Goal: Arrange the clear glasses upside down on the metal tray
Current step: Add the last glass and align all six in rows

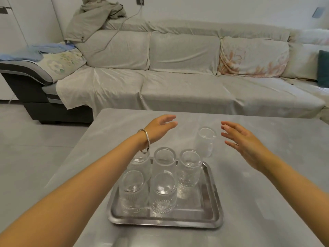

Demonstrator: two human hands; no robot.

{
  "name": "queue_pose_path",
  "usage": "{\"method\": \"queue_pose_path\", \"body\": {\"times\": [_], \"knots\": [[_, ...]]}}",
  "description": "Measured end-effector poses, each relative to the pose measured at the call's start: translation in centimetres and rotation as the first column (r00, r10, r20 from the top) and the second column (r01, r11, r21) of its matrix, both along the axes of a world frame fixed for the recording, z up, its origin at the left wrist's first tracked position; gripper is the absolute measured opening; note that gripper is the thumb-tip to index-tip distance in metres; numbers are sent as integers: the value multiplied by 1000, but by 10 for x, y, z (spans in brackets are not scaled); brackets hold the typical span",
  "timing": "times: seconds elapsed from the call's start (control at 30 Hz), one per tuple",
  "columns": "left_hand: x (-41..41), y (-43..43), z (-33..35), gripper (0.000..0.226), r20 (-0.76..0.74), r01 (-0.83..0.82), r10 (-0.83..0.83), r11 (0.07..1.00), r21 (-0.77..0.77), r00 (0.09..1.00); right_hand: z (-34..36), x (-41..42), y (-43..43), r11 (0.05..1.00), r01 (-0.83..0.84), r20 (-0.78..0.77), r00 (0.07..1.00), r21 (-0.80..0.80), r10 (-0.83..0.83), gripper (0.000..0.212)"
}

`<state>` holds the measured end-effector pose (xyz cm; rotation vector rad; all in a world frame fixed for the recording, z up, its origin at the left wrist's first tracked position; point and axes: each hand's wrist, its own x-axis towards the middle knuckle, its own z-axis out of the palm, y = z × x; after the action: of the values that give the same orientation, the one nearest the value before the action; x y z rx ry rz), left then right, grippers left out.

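A rectangular metal tray (211, 207) lies on the grey table near me. Several clear patterned glasses (164, 191) stand on it upside down, in two rows at its left and middle. One more clear glass (204, 141) stands on the table just beyond the tray's far right corner. My right hand (243, 141) hovers open to the right of that lone glass, fingers spread, not touching it. My left hand (160, 129), with a silver bangle on the wrist, floats open above the table beyond the tray, left of the lone glass. My left forearm hides part of the back-left glass.
The grey table (267, 184) stretches to the right and far side. Beyond it stands a long sofa (178, 77) draped in pale covers, with cushions and folded cloth at its left end. Grey floor lies to the left.
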<state>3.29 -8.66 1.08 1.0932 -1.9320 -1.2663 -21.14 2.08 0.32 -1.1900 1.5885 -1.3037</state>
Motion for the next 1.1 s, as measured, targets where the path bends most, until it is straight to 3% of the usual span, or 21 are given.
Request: {"method": "queue_pose_path", "body": {"times": [0.27,0.53,0.93,1.1], "knots": [[-76,-35,-27,47,129,90,-97,994,54,987,-56,-47,-33,986,-2,-1,1000,166,2,61],[-113,-56,-54,62,310,198,-221,975,102,925,-90,-40,-64,994,-84,31,996,70,82,65],[-117,-49,-55,61,213,216,-190,971,-105,958,-81,-33,-64,997,30,-16,999,-74,-32,69],[-108,-29,-18,57,61,159,-150,969,-189,987,-38,-29,-42,988,-26,-71,997,-150,15,75]]}}
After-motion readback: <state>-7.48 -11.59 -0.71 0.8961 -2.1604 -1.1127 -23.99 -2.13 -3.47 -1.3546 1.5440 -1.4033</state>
